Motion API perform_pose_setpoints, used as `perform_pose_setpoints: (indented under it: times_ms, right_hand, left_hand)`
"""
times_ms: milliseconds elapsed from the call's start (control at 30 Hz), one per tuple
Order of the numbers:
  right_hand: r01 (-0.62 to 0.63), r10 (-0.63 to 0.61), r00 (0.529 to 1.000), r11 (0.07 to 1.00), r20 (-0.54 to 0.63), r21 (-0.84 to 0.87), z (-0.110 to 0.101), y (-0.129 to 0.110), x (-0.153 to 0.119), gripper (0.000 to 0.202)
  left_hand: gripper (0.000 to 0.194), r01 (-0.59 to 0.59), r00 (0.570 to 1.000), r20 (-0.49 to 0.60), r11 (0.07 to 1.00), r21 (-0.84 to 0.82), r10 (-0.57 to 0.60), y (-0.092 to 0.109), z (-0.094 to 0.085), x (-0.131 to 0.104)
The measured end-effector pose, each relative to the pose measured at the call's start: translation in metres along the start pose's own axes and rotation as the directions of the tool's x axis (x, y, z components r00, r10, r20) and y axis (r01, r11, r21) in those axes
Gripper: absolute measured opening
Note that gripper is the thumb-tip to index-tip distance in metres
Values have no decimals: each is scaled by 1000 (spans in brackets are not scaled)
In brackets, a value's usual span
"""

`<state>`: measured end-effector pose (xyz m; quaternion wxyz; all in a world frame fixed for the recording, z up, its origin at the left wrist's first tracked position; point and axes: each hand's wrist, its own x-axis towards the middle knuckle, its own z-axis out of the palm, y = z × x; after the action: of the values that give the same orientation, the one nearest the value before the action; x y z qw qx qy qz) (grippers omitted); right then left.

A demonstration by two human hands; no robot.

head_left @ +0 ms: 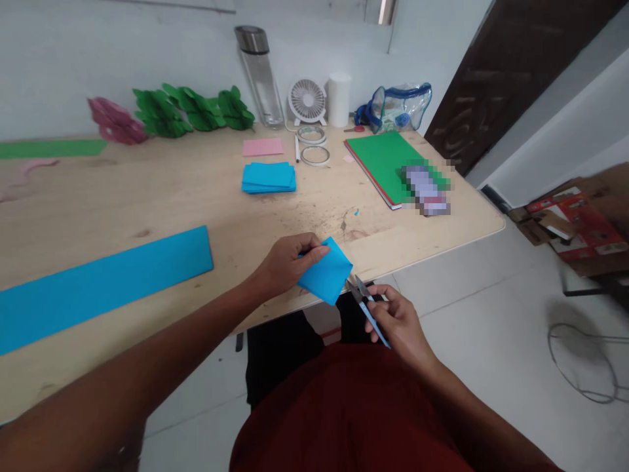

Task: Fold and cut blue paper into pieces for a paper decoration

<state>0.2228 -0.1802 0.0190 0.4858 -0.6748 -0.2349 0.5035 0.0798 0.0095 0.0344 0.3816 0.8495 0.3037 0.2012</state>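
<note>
the left grip [291,261] is pinched tight, thumb uppermost, on a folded blue paper [328,272], nearer me and to the right of the blue stack [268,177]. the right grip [397,321] curls round small snips [367,311], blades parted, tips just beside the paper's corner. it looks light, thin and easily creased; i'd hold it flat, away from the blades. beyond the stack on the bench [196,196]: a pink sheet [263,147], then a fan [307,101].

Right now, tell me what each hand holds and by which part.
The left hand pinches the blue paper by its left side, thumb on top. The right hand holds the snips by their light-blue handle, blades towards the paper.
</note>
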Motion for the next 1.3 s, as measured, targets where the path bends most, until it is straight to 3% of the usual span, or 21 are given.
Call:
perform_pose_setpoints:
  times_ms: [867,1100,1300]
  right_hand:
    - [22,-22,1000,1000,-19,16,4,-8,-6,41]
    - [19,-15,999,997,-52,69,1,-12,-1,50]
    - [38,-38,999,999,-39,15,4,-8,6,48]
  left_hand:
    - [34,90,995,-45,992,-89,-94,0,-4,9]
    - [35,68,997,-35,995,-74,-70,-1,-4,7]
    - [34,-37,999,22,999,-33,37,-3,-3,1]
